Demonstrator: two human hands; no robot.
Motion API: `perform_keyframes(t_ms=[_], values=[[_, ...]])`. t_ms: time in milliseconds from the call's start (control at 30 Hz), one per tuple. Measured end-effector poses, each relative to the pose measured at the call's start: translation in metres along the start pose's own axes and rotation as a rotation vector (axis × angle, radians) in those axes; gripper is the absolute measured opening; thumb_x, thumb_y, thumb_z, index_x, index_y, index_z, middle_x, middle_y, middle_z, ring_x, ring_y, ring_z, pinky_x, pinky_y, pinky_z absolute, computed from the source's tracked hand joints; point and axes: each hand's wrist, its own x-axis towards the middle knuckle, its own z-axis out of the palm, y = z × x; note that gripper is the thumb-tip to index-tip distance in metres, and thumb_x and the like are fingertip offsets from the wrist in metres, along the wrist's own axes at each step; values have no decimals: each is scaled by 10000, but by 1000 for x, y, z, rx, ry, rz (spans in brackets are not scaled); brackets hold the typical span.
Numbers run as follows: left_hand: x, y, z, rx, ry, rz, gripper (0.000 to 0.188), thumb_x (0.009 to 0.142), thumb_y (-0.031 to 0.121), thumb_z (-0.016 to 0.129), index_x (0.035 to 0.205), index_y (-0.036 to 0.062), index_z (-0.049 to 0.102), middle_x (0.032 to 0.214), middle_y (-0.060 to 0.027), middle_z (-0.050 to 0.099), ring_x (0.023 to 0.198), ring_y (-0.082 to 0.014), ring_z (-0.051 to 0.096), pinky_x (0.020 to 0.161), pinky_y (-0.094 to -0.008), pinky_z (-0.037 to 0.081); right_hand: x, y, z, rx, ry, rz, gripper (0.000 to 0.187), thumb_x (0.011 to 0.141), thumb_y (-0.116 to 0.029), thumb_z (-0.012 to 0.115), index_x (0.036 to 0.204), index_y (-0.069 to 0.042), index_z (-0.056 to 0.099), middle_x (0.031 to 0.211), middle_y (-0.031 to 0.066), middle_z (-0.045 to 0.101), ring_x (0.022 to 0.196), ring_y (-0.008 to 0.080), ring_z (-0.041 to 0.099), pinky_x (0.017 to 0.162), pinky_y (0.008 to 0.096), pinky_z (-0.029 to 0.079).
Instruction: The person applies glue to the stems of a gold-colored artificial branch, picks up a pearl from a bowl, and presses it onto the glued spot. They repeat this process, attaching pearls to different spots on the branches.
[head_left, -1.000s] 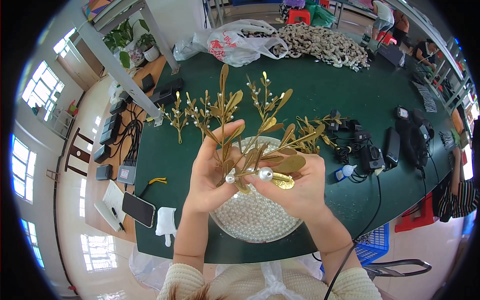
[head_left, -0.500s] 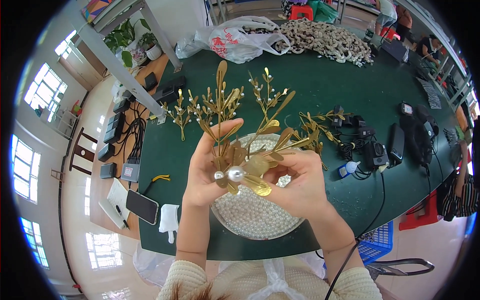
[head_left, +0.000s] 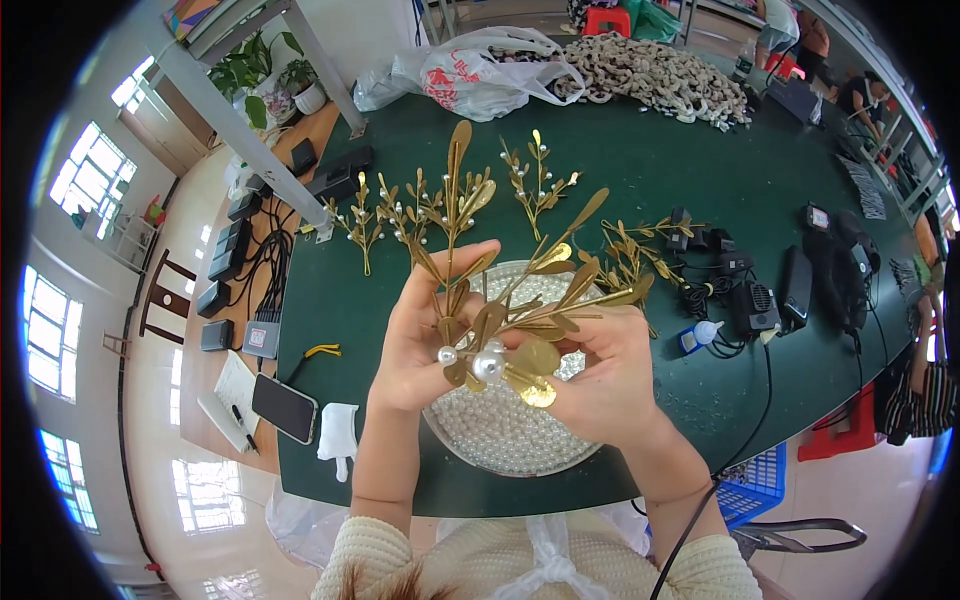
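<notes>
A gold metal leaf branch (head_left: 487, 322) with several stems is held up between my two hands over the table. A large white pearl (head_left: 488, 367) and a smaller one sit at its near end among the leaves. My left hand (head_left: 408, 350) is closed around its left side, thumb and fingers pinching near the small pearl. On the other side my right hand (head_left: 622, 375) grips the lower leaves and stems between thumb and curled fingers. Beneath both hands stands a round tray (head_left: 520, 473) of loose white pearls (head_left: 495, 430), partly hidden by the hands and branch.
Pearl-studded gold sprigs (head_left: 540, 190) lie beyond the tray, with plain gold sprigs (head_left: 625, 255) to the right. Black adapters and cables (head_left: 755, 305) and a small bottle (head_left: 698, 337) are at right. A phone (head_left: 285, 408) lies left; a plastic bag (head_left: 480, 80) stands at the back.
The branch has shifted slightly right and turned a little, so the large pearl now faces differently. Both hands keep their grip; the left has moved slightly right with it.
</notes>
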Motion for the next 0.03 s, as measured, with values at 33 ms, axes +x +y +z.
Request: perform_keyframes(t_ms=[33], values=[[-1,3,0,31,4,-42,750,688,17,672,1336,-18,295,784,-9,550,734,-59,529,719,-187,389,-1,2,1,7,5,-23,169,714,-67,722,862,4,681,723,73,668,531,68,605,482,175,453]])
